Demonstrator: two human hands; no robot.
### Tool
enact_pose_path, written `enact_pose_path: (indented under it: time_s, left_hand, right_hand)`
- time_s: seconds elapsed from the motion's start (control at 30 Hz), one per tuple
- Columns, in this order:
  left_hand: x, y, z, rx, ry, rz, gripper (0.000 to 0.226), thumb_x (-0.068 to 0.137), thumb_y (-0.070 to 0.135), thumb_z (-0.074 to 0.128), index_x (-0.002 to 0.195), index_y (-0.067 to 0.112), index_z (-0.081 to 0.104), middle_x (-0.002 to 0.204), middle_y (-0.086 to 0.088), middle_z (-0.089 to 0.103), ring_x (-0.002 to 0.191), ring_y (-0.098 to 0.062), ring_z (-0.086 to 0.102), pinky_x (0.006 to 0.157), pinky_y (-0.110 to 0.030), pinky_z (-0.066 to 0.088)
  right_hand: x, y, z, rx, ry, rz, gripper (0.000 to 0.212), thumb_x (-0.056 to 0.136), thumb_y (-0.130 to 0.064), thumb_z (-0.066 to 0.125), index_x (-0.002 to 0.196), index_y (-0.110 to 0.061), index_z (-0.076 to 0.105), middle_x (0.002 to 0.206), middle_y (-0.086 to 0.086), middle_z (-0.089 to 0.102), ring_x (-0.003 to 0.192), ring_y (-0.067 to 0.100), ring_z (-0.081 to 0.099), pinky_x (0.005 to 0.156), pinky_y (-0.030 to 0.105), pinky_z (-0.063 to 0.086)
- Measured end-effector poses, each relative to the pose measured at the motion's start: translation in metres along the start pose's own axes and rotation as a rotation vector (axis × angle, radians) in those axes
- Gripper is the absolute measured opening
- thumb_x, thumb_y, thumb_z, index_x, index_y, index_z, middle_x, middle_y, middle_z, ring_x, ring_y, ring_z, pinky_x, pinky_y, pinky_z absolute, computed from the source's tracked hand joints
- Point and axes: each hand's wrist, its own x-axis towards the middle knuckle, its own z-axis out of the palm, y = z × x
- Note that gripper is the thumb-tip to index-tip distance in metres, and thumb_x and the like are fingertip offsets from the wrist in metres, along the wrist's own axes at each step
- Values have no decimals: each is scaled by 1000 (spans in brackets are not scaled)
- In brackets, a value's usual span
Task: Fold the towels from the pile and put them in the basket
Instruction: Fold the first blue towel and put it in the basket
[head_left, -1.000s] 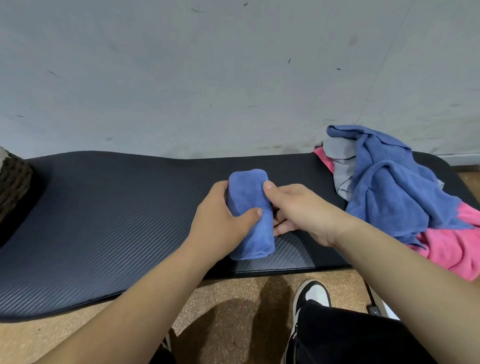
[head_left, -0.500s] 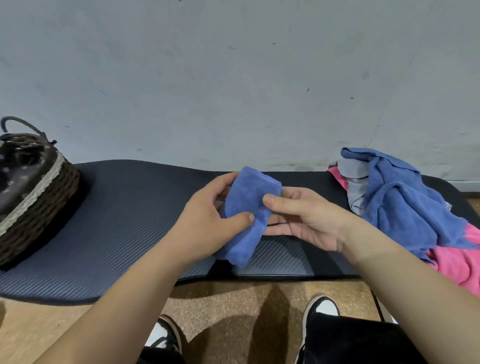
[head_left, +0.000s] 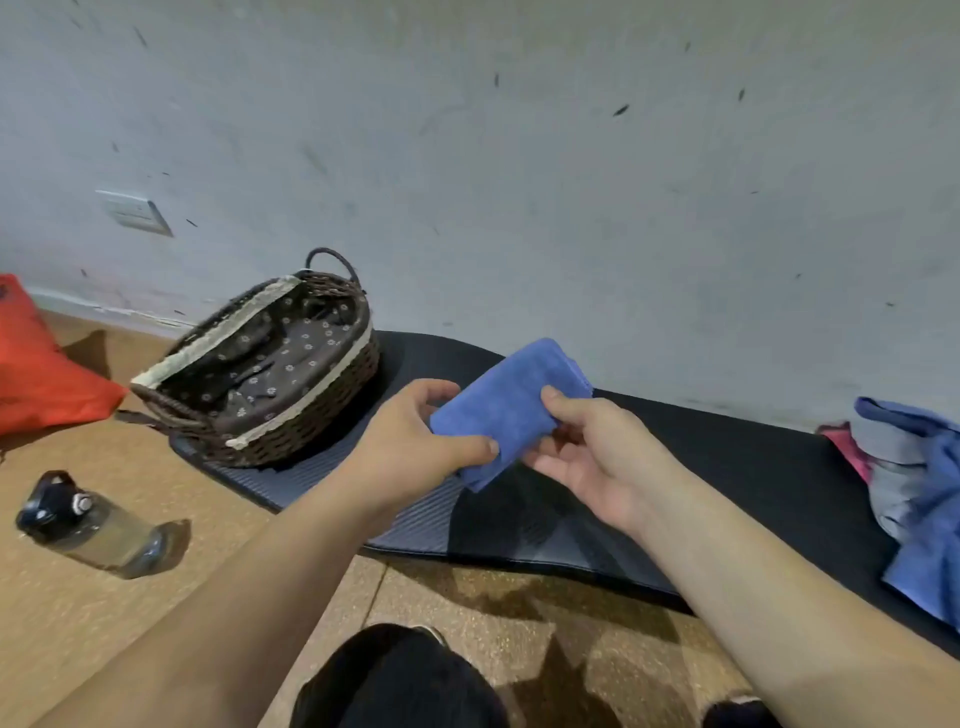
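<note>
- Head view, change noted: half a second ago the folded blue towel (head_left: 506, 410) was held low over the dark mat (head_left: 727, 483), with only part of the basket (head_left: 291, 421) showing at the left border. The towel is now raised and carried leftward, and the whole basket is in sight.
- Head view, grip: the left hand (head_left: 410, 441) is clamped on the towel's near-left end, thumb on top and fingers underneath. The right hand (head_left: 592, 457) pinches the right edge with its thumb, palm open beneath. Judged purpose: two-sided support keeps the folds from springing apart in transit.
- Head view, position of the towel: in the air above the mat, right of the basket and apart from it; not yet deposited.
- Head view, basket: it sits on the mat's left end close to the wall, mouth upward, patterned lining exposed. No towel is visible inside.
- Head view, remaining stock: the pile (head_left: 914, 488) of blue, grey and pink towels lies at the mat's far right, well apart from the hands.
- Head view, clearance: bare mat lies between towel and basket, so the path appears unobstructed. The near rim and the side handles are the edges to clear; a bottle (head_left: 88, 525) lies on the floor left of the mat, outside that path.
</note>
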Motion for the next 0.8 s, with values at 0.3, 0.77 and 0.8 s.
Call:
enact_pose_path:
  time_s: [0.3, 0.77, 0.8]
  left_hand:
    - [42, 5, -159, -240, 508, 68, 59, 74, 14, 89, 123, 22, 58, 114, -5, 70, 96, -25, 74, 72, -39, 64]
    - [193, -30, -246, 153, 541, 20, 43, 82, 28, 85, 118, 13, 67, 97, -7, 70, 90, -28, 71, 75, -42, 62]
    - [204, -35, -243, 164, 522, 18, 40, 84, 26, 84, 118, 12, 68, 97, -8, 70, 91, -27, 70, 74, -36, 60]
  right_hand:
    - [63, 3, 138, -392, -150, 123, 36, 97, -45, 66, 124, -23, 58, 132, 14, 62, 117, 31, 65, 98, 51, 57]
    - [133, -3, 199, -663, -89, -152, 18, 96, -33, 60, 108, -24, 70, 113, 2, 71, 102, 16, 72, 86, 40, 63]
    - [137, -5, 196, -656, -83, -152, 16, 96, -31, 60, 107, -23, 70, 112, 2, 71, 101, 16, 72, 86, 40, 63]
